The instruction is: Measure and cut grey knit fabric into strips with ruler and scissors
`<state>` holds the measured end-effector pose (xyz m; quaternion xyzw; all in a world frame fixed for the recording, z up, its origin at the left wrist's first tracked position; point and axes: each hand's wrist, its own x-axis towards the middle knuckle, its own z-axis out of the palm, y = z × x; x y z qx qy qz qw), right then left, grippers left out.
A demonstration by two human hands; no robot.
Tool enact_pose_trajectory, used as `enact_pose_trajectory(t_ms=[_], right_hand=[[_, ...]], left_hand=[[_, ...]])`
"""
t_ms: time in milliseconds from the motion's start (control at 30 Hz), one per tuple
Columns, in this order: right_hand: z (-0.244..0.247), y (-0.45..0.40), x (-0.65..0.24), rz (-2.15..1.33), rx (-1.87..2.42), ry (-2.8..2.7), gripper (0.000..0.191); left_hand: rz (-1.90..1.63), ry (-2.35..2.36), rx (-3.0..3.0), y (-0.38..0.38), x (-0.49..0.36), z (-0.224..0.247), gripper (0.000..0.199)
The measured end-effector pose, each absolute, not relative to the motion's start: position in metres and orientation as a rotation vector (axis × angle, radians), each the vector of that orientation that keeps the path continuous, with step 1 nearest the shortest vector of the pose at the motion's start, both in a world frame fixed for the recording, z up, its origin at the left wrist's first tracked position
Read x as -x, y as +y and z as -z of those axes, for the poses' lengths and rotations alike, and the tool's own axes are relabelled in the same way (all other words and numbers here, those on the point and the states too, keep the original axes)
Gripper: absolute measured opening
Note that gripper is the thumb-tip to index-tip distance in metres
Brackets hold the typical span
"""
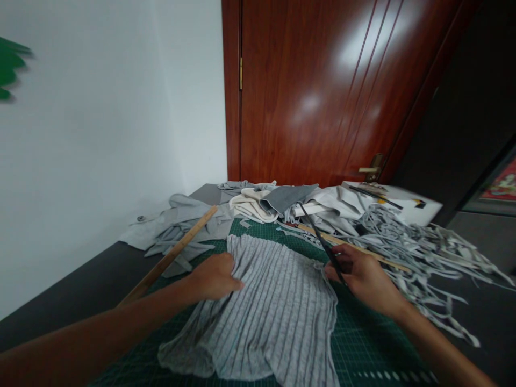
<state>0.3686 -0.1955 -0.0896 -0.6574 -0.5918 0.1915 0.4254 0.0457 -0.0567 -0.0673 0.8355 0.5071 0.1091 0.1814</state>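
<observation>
A grey ribbed piece of knit fabric [278,301] lies spread over a green cutting mat [374,344], with folds along its near edge. My left hand [215,277] is closed on the fabric's left side, thumb pointing right. At the fabric's right edge, my right hand [358,274] is closed around a long, thin black tool [318,234] that slants up and to the left. Its exact kind cannot be made out. The fingertips of this hand are at the fabric's edge, and I cannot tell whether they also pinch it.
A wooden strip [173,255] slants at the left beside grey cloth pieces [185,217]. Folded cloths [290,199] lie at the back. On the right are a heap of grey fabric strips [407,242], another wooden strip [363,250] and a white box [419,207]. Behind stands a wooden door [306,107].
</observation>
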Motion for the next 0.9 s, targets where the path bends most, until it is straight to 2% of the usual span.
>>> enact_pose_trajectory(t_ms=[133, 267, 433, 600, 733, 900], right_hand=[[0.099, -0.197, -0.363, -0.51, 1.605, -1.483, 0.03], [0.11, -0.2, -0.359, -0.582, 1.545, -1.44, 0.029], [0.117, -0.198, -0.351, -0.652, 1.459, -1.255, 0.037], [0.111, -0.196, -0.341, -0.742, 1.424, -1.116, 0.056], [0.107, -0.197, -0.335, -0.759, 1.418, -1.066, 0.062], [0.104, -0.199, -0.332, -0.745, 1.39, -1.086, 0.06]], left_hand=[[-0.398, 1.361, -2.207, -0.067, -0.057, 0.068, 0.02], [-0.51, 1.39, -1.919, -0.083, -0.06, 0.064, 0.002], [-0.462, 1.142, -1.411, -0.105, -0.051, 0.057, 0.026], [-0.363, 0.979, -1.093, -0.125, -0.038, 0.057, 0.052], [-0.234, 1.038, -1.079, -0.134, -0.037, 0.056, 0.059], [-0.22, 1.112, -1.178, -0.137, -0.045, 0.051, 0.057]])
